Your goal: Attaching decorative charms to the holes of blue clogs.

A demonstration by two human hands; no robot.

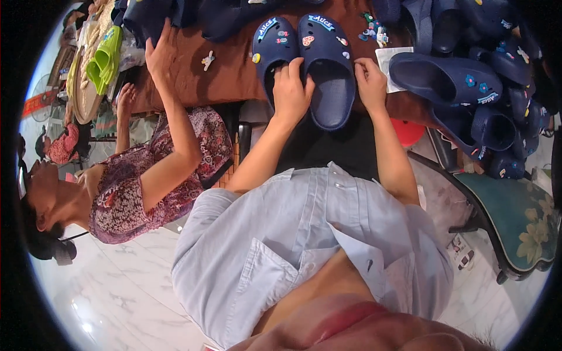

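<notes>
A pair of navy clogs (331,99) lies side by side on the brown cloth, toes pointing away from me. Colourful charms and lettered tags decorate their uppers. My left hand (293,90) grips them at their inner rims, fingers in the left clog's opening and thumb against the right clog. Beside the right clog's outer edge, my right hand (372,85) is closed with its fingertips pressed together. Whatever those fingertips may hold is hidden. A white paper sheet (395,64) lies just right of that hand, partly under another navy clog (445,76).
More navy clogs (494,128) pile up at the right. Loose charms (374,32) lie on the brown cloth (234,76). At the left a co-worker (170,152) reaches toward dark clogs, near green clogs (105,61). A green flowered chair (515,216) stands at lower right.
</notes>
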